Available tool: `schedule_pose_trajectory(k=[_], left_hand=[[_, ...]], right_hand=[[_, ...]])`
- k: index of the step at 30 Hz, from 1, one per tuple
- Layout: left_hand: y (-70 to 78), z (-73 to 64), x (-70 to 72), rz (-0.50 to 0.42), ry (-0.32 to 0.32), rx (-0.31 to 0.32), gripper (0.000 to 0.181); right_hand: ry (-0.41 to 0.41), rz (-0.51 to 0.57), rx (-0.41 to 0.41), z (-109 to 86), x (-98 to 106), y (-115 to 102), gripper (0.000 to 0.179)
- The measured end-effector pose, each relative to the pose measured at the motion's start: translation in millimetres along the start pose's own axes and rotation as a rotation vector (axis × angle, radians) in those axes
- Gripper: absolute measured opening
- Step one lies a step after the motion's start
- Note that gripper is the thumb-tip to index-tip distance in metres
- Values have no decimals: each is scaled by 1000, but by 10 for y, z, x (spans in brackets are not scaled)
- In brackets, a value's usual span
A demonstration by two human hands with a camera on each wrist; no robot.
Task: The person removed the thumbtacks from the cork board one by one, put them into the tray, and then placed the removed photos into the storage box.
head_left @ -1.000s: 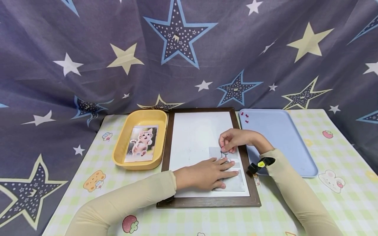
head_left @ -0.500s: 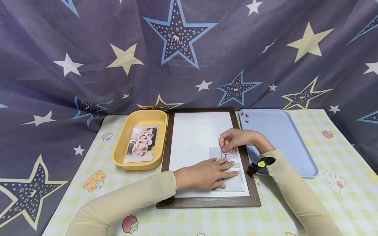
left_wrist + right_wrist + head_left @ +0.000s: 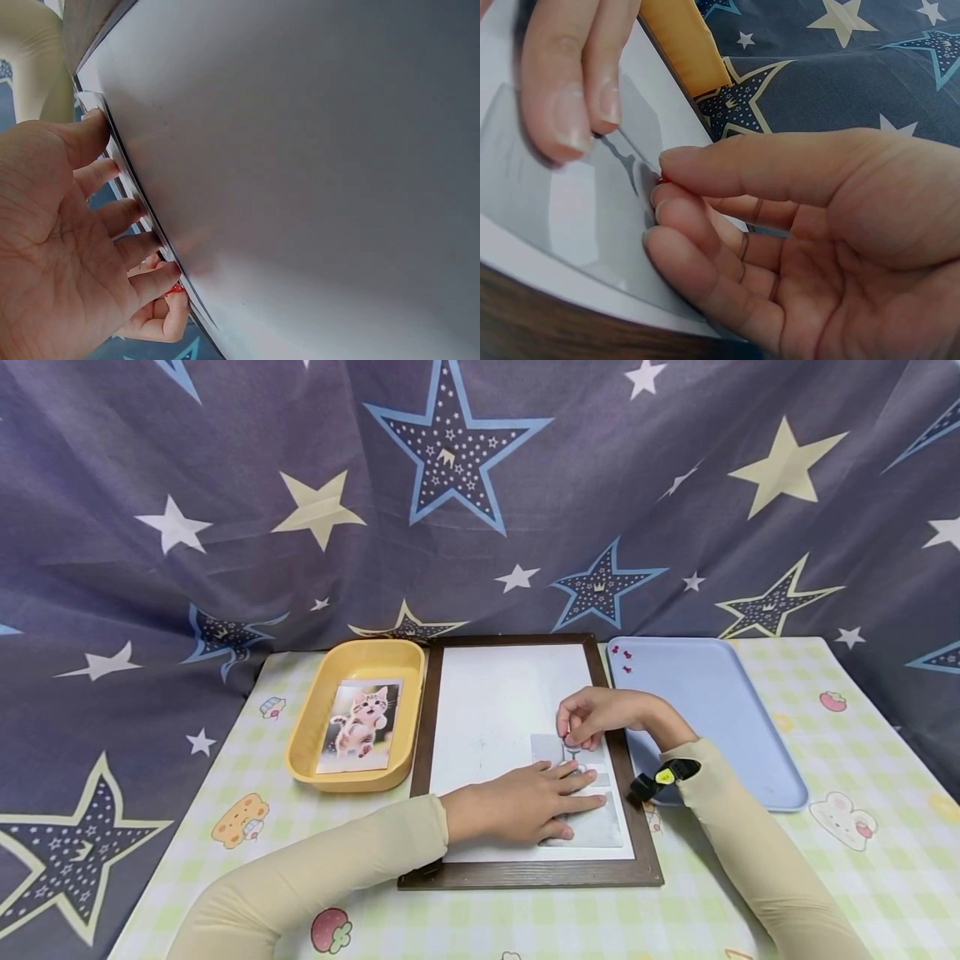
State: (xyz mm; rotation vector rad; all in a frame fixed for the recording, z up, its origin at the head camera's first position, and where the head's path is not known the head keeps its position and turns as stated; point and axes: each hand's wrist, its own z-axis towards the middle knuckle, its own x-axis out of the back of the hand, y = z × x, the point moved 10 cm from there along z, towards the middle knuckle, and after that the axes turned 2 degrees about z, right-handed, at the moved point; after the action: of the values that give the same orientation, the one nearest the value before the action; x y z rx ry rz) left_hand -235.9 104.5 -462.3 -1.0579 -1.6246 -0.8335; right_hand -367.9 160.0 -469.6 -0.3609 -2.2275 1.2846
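Note:
My left hand lies with its fingers spread on a grey photo print, which sits in the lower right part of a white board with a brown wooden frame. Between thumb and fingertips, my right hand pinches a red push pin at the upper edge of the print. Only a bit of the pin's red head shows in the right wrist view. In the left wrist view, straight left fingers touch the print's edge, and the red pin shows in the right fingers beyond them.
Left of the board stands a yellow tray holding a kitten photo. A light blue tray lies to the right, with three red push pins in its far left corner. A star-printed curtain hangs behind the table.
The pinching right fingers have shifted very slightly at the print's upper edge. The left hand, board and trays stay where they were.

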Motion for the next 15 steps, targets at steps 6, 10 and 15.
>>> schedule_pose_trajectory(k=[6,10,15], left_hand=[[2,-1,2,-5,5,-2,60],[0,-1,4,-4,8,-3,60],[0,-3,9,-2,10,-4,60]], right_hand=[[5,5,4,4,3,3,15],[12,3,4,5,6,0,13],[13,5,4,3,2,-10,11]])
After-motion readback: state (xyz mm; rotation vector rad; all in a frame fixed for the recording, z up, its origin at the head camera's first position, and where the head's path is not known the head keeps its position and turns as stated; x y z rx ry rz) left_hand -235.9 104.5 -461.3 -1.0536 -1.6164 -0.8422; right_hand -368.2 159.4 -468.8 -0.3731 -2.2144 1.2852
